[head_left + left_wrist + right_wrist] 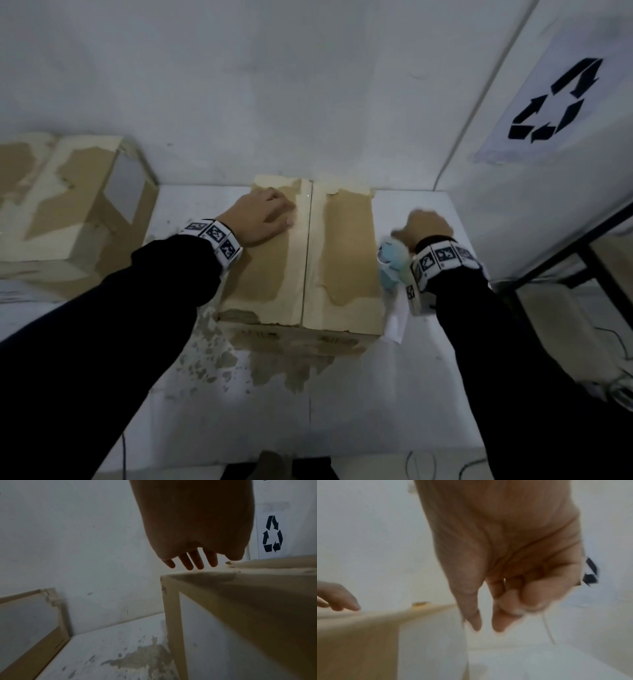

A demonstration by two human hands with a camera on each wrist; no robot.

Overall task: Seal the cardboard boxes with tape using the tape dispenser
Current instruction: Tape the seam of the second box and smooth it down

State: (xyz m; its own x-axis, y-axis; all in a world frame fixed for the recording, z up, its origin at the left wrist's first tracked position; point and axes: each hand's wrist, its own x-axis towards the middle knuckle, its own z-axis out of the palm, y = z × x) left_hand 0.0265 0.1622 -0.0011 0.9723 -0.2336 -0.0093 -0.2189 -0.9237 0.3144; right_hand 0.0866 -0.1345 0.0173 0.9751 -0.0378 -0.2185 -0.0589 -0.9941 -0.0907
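Note:
A cardboard box [346,246] stands in the middle of the white table, its two top flaps closed along a centre seam. My left hand [267,216] rests palm down on the left flap, with straight fingers [190,562] over the box top [248,601]. My right hand [428,226] is blurred, just right of the box and apart from it. In the right wrist view this hand [488,626] has loosely curled fingers and holds nothing that I can see, beside the box [359,635]. A blurred light-blue object [394,263] with a white strip below it lies by my right wrist; I cannot tell whether it is the tape dispenser.
A second cardboard box [68,205] stands at the left against the wall. The table [274,394] has brown stains in front of the centre box. A recycling sign [555,102] hangs on the right wall. A black frame [582,260] and cables are at the far right.

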